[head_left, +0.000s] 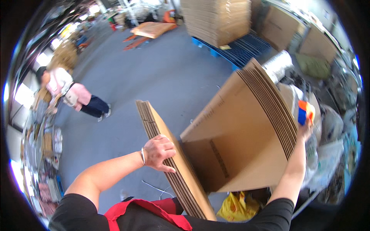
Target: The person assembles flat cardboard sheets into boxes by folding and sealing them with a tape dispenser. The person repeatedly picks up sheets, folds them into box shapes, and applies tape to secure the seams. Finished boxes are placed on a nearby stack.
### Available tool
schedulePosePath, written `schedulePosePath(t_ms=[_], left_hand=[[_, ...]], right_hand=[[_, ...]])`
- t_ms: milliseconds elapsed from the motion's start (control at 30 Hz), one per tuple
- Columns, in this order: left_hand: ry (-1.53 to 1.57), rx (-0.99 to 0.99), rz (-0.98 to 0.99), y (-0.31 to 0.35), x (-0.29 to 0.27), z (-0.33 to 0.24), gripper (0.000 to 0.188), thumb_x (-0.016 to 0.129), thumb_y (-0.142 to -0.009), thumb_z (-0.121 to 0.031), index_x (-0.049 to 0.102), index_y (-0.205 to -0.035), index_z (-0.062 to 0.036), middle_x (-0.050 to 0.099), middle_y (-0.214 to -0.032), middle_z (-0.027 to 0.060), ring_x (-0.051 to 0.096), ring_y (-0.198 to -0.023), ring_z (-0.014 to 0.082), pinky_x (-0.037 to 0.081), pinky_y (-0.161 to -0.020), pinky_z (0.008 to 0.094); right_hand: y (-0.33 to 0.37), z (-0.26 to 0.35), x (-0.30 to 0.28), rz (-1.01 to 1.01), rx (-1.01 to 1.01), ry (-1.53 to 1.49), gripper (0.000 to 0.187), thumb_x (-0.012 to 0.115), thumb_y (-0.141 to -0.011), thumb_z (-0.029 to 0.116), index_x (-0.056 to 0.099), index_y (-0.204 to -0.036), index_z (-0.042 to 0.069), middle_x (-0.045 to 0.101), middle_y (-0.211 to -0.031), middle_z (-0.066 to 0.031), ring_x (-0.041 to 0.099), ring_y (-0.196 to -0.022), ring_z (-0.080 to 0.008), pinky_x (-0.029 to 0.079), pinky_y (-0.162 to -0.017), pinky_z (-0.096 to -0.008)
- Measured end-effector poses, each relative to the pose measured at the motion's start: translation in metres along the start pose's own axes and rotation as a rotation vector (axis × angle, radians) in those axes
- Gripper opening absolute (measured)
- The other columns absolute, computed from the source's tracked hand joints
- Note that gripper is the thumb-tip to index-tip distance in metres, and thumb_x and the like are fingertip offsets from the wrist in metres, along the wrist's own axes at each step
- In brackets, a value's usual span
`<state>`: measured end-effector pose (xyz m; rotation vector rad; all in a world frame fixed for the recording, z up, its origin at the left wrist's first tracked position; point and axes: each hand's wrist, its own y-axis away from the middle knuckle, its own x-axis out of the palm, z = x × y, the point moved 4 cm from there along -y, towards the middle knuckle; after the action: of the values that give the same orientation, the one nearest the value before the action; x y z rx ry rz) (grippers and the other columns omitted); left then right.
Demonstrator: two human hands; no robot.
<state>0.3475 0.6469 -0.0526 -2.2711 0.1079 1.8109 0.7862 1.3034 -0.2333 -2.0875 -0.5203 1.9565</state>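
My left hand [158, 153] grips the upper edge of a narrow stack of flattened cardboard boxes [185, 165], thumb on one side and fingers curled over the other. This stack stands on edge, tilted, close to my body. To its right a wider bundle of flattened cardboard boxes [239, 134] leans with its layered edges fanned toward my right arm. Beyond that bundle's right edge my right hand [305, 131] is closed round an orange-and-blue object [305, 112], its exact kind too small to tell. My right forearm passes beside the bundle's edge.
Ahead, a tall cardboard stack [216, 23] stands on a blue pallet [246, 48]. Plastic-wrapped goods [327, 154] crowd the right side, and a yellow bag [239, 207] lies below the bundle. At left a person [73, 90] stands near piled goods. A white cord [156, 188] lies on the floor.
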Motion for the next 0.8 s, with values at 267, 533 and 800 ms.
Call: schedulePosePath(t_ms=[267, 533, 800], left_hand=[[0.021, -0.022, -0.043, 0.015, 0.009, -0.001, 0.066, 0.067, -0.080, -0.075, 0.062, -0.088, -0.0090, 0.058, -0.091, 0.0070, 0.058, -0.088, 0.0287, 0.046, -0.087, 0.0429], [-0.012, -0.029, -0.021, 0.009, 0.006, -0.002, 0.065, 0.069, -0.078, -0.073, 0.067, -0.090, -0.0089, 0.061, -0.090, 0.0074, 0.060, -0.088, 0.0285, 0.046, -0.087, 0.0430], [0.050, 0.005, -0.119, 0.015, 0.010, 0.005, 0.058, 0.074, -0.076, -0.068, 0.071, -0.094, -0.0127, 0.064, -0.088, 0.0039, 0.062, -0.085, 0.0267, 0.046, -0.085, 0.0428]], right_hand=[[-0.019, -0.026, 0.104, 0.088, 0.239, -0.367, 0.089, 0.057, -0.095, 0.070, 0.036, -0.155, 0.007, 0.071, -0.115, -0.0328, 0.068, -0.106, -0.0527, 0.053, -0.091, -0.0579], [0.055, 0.008, -0.001, -0.055, 0.116, -0.492, 0.086, 0.059, -0.096, 0.069, 0.046, -0.135, -0.006, 0.072, -0.098, -0.0331, 0.072, -0.094, -0.0495, 0.058, -0.077, -0.0564], [0.240, 0.091, -0.236, -0.076, 0.059, -0.819, 0.068, 0.068, -0.099, 0.052, 0.050, -0.133, -0.003, 0.073, -0.093, -0.0234, 0.070, -0.082, -0.0463, 0.053, -0.073, -0.0530]])
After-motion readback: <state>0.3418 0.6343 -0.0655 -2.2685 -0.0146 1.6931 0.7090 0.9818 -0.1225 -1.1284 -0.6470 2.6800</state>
